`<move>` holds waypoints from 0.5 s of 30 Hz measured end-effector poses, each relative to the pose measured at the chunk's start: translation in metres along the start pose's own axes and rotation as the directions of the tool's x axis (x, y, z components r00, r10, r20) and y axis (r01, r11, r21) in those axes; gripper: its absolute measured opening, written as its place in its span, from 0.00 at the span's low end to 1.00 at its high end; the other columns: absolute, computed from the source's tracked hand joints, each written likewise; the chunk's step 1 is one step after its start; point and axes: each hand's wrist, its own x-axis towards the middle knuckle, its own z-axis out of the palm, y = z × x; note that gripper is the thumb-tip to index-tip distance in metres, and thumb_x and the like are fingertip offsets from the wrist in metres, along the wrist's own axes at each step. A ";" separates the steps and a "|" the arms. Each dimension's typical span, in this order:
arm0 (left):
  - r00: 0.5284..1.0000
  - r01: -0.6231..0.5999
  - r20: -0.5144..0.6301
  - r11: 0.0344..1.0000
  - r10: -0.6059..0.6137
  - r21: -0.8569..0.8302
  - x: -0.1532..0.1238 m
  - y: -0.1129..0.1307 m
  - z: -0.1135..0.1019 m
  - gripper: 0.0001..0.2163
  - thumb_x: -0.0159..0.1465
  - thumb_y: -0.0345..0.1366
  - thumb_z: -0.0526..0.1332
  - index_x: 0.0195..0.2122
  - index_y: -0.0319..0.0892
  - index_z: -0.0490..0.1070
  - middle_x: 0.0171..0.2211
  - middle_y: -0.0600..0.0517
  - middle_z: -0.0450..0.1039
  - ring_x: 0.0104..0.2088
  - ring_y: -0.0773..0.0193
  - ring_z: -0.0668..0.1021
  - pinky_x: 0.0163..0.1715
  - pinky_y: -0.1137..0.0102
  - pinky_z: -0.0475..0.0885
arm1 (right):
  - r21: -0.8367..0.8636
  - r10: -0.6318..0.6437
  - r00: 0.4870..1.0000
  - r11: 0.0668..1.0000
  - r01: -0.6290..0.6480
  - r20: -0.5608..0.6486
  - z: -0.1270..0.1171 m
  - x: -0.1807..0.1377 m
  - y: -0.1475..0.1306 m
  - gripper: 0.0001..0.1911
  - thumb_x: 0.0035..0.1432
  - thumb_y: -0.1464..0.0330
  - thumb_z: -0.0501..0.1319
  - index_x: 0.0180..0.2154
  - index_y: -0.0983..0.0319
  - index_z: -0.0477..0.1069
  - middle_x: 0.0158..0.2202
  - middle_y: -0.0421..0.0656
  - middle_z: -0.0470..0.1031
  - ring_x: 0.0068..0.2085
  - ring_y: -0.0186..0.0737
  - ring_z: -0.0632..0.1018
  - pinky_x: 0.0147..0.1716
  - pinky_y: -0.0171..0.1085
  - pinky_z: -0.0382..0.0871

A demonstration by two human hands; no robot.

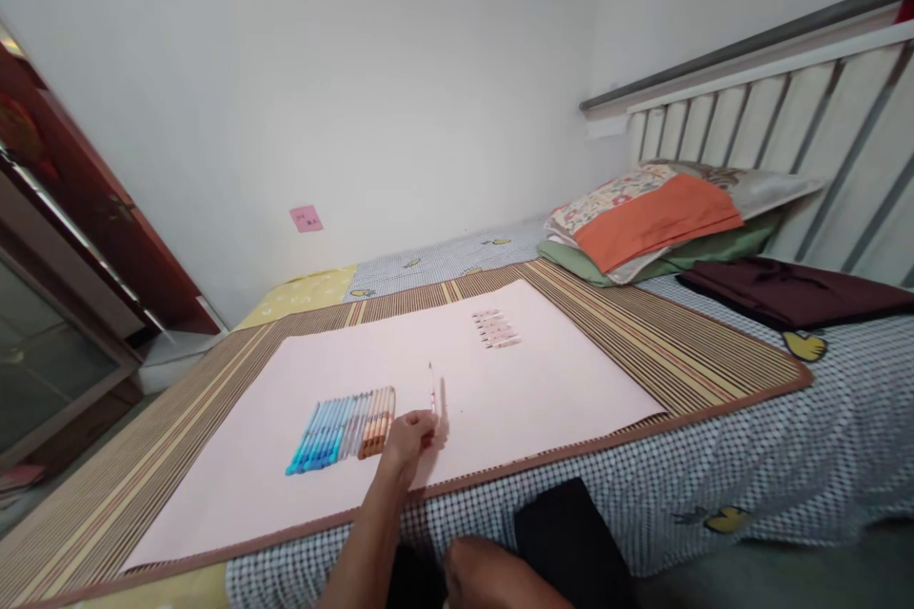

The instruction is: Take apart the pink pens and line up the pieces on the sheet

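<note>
My left hand point(414, 430) is closed around the lower end of a slim pale pen point(432, 387), which points away from me with its dark tip up. Beneath it is a large pale pink sheet point(528, 409). Just left of that hand lies a neat row of several pens point(341, 428), running from blue through grey to orange-brown. Farther back on the right, several slim pale pens point(496, 329) lie side by side in a small group. My right hand point(486, 573) rests low near my lap at the bottom edge, its fingers mostly hidden.
The sheet lies on a striped mat point(600, 333) over a checked bed cover point(714, 466). Stacked pillows point(657, 214) and a folded dark red cloth point(792, 290) sit at the right by a white headboard point(778, 114). A pink note point(306, 219) is on the wall.
</note>
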 end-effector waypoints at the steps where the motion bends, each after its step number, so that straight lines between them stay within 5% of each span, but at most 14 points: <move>1: 1.000 -0.003 0.025 0.995 0.005 -0.096 -0.003 0.000 0.003 0.12 0.50 0.42 0.71 0.24 0.40 0.71 0.21 0.56 0.70 0.24 0.68 0.73 0.29 0.72 0.68 | 0.026 0.011 1.000 1.000 -0.010 -0.025 0.000 -0.007 0.004 0.12 0.43 0.65 0.69 0.35 0.55 0.80 0.33 0.41 0.81 0.36 0.47 0.82 0.32 0.39 0.71; 5: 0.995 0.029 0.097 0.924 0.009 -0.381 -0.009 0.003 0.014 0.20 0.40 0.45 0.78 0.26 0.38 0.74 0.23 0.54 0.73 0.26 0.69 0.74 0.29 0.74 0.70 | 0.157 -0.062 0.985 0.984 0.087 -0.162 -0.008 -0.030 0.012 0.08 0.48 0.64 0.68 0.34 0.53 0.77 0.36 0.39 0.80 0.37 0.43 0.79 0.31 0.35 0.67; 9: 0.989 0.088 0.146 0.836 -0.009 -0.541 -0.006 0.010 0.022 0.22 0.38 0.43 0.80 0.30 0.37 0.77 0.27 0.52 0.77 0.30 0.68 0.78 0.31 0.76 0.72 | 0.398 -0.196 0.938 0.866 0.303 -0.287 -0.052 -0.035 -0.008 0.05 0.55 0.67 0.60 0.28 0.59 0.73 0.24 0.36 0.72 0.27 0.36 0.75 0.27 0.33 0.63; 11: 0.985 0.116 0.172 0.793 -0.014 -0.598 -0.001 0.014 0.027 0.21 0.39 0.41 0.81 0.30 0.37 0.78 0.29 0.51 0.78 0.30 0.69 0.78 0.30 0.77 0.72 | 0.408 -0.190 0.819 0.792 0.454 -0.541 -0.087 -0.029 -0.022 0.09 0.61 0.65 0.57 0.30 0.59 0.71 0.24 0.37 0.72 0.28 0.35 0.73 0.29 0.33 0.64; 13: 0.982 0.134 0.189 0.755 -0.014 -0.642 0.004 0.017 0.033 0.20 0.40 0.40 0.81 0.30 0.37 0.78 0.29 0.52 0.79 0.30 0.71 0.78 0.30 0.78 0.71 | 0.321 -0.111 0.635 0.789 0.524 -0.764 -0.124 -0.017 -0.032 0.11 0.63 0.61 0.57 0.34 0.60 0.73 0.31 0.41 0.76 0.34 0.38 0.75 0.36 0.35 0.67; 15: 0.982 0.146 0.189 0.723 -0.022 -0.675 0.009 0.017 0.039 0.19 0.40 0.38 0.81 0.30 0.38 0.78 0.27 0.53 0.78 0.28 0.72 0.76 0.28 0.78 0.69 | 0.242 -0.061 0.483 0.807 0.539 -0.873 -0.155 -0.001 -0.036 0.12 0.61 0.60 0.60 0.41 0.60 0.75 0.40 0.45 0.79 0.41 0.42 0.77 0.42 0.39 0.69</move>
